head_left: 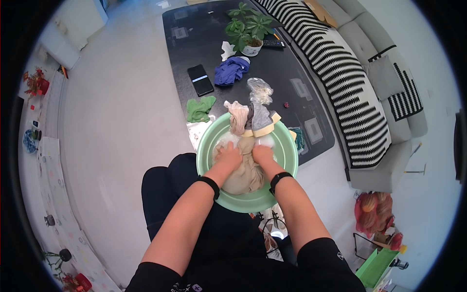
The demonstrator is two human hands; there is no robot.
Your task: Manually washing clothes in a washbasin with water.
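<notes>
A light green round basin (287, 182) is in front of me, at the near end of the dark table. A wet beige cloth (245, 175) lies bunched in it, with white suds (265, 141) around its far part. My left hand (227, 158) is closed on the cloth's left side. On the right side, my right hand (263, 154) grips the same cloth, its fingers curled down and partly hidden. A pinkish-beige cloth (238, 117) hangs over the basin's far rim. Beside it is a grey cloth piece (262, 119) with a pale yellow edge.
On the dark table (204, 29) are a green cloth (200, 109), a phone (200, 81), a blue-purple cloth (232, 71), a clear plastic bag (260, 91) and a potted plant (251, 48). A grey sofa (377, 177) with a striped cover stands at the right.
</notes>
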